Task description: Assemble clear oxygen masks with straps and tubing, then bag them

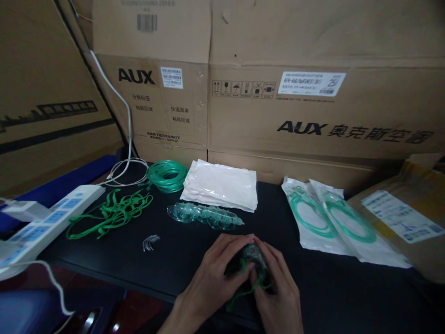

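Low in the middle of the view, my left hand and my right hand close together around a translucent greenish mask. A thin green elastic strap runs across it between my thumbs and hangs below. My fingers hide much of the mask. Just beyond my hands lie several clear green masks, nested in a row. To the left are a few small thin metal strips and a loose tangle of green straps.
Coiled green tubing sits beside a stack of white pouches at the back. Packed pouches with green tubing lie right, near a cardboard box. A white power strip is at left; large cartons stand behind.
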The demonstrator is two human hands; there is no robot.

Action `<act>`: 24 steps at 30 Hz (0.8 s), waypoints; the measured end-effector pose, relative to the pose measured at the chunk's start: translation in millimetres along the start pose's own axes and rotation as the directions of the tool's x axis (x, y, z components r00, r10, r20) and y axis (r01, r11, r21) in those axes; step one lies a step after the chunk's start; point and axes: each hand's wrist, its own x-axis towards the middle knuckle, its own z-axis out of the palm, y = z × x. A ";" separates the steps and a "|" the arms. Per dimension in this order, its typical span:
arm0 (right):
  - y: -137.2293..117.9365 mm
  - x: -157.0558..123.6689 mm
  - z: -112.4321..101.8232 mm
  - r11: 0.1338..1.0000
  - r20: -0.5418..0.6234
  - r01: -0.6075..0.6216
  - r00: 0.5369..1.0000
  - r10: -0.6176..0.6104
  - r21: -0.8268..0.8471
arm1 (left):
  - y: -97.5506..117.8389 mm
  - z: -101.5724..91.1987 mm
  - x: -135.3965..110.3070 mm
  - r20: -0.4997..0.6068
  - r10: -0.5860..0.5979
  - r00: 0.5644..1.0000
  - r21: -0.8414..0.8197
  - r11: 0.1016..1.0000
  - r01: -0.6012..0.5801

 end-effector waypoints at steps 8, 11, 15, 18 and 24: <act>-1.3 5.7 -5.1 0.937 0.130 -0.247 0.967 0.220 0.247 | -1.8 -0.2 1.5 0.068 -0.053 0.996 -0.062 0.996 0.057; -2.5 5.8 -4.7 0.908 0.119 -0.312 0.950 0.290 0.280 | -1.7 0.0 2.5 0.071 -0.075 0.995 -0.071 0.994 0.080; -1.6 5.5 -4.9 0.880 0.118 -0.350 0.937 0.330 0.321 | -2.5 2.0 1.6 0.114 -0.212 0.971 -0.092 0.971 0.223; 2.2 5.0 -5.0 0.846 0.099 -0.367 0.928 0.358 0.387 | -3.7 4.4 0.8 0.153 -0.257 0.954 -0.087 0.958 0.272; 4.3 3.8 -4.8 0.846 0.041 -0.359 0.926 0.374 0.393 | -2.8 5.3 4.3 0.219 -0.358 0.908 -0.040 0.926 0.375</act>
